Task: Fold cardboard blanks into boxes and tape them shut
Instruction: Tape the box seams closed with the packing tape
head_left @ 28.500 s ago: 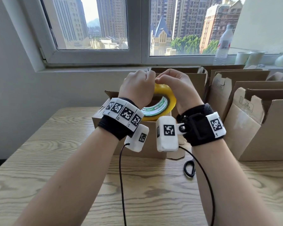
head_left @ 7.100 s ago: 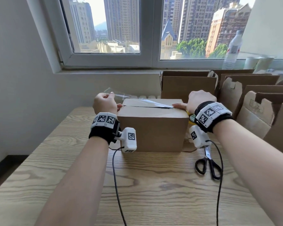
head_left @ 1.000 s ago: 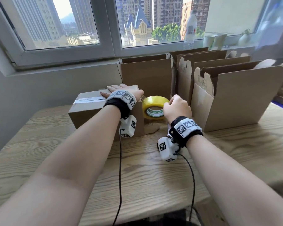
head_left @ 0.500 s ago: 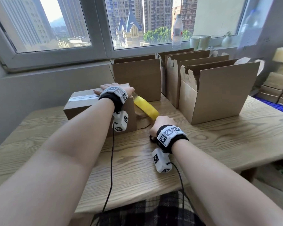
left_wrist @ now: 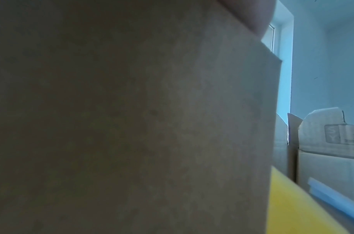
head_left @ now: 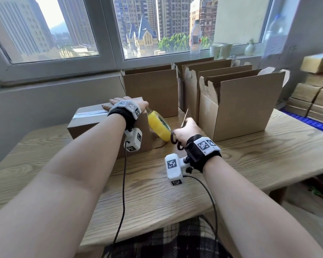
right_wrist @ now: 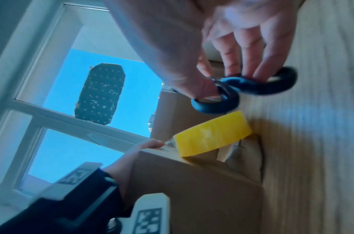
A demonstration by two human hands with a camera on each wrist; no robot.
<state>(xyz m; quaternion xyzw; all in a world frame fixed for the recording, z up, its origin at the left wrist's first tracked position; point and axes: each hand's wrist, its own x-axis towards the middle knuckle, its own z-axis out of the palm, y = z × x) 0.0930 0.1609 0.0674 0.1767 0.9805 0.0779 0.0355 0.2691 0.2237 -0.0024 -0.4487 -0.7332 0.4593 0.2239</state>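
Observation:
A closed brown box [head_left: 93, 125] with a clear tape strip [head_left: 90, 114] along its top stands on the wooden table [head_left: 175, 192]. My left hand [head_left: 123, 105] lies flat on the box top, its thumb [right_wrist: 145, 146] at the right edge where the tape leaves the box. The yellow tape roll [head_left: 158, 125] leans against the box's right side, still joined to the strip. My right hand [head_left: 186, 130] grips the black-handled scissors [head_left: 176, 140] just right of the roll, blades pointing up. In the right wrist view its fingers sit in the scissor loops [right_wrist: 242, 90] above the roll [right_wrist: 212, 134]. The box wall [left_wrist: 132, 126] fills the left wrist view.
Several open-topped boxes [head_left: 241, 108] stand at the back right of the table, one [head_left: 151, 90] right behind the taped box. A bottle [head_left: 195, 38] and cups [head_left: 220, 50] are on the sill. Stacked flat cardboard [head_left: 315, 94] lies beyond the table's right edge.
My right hand left the tape roll, dropped to the table, and has now lifted the scissors with blades up. The left hand stayed pressed on the box top.

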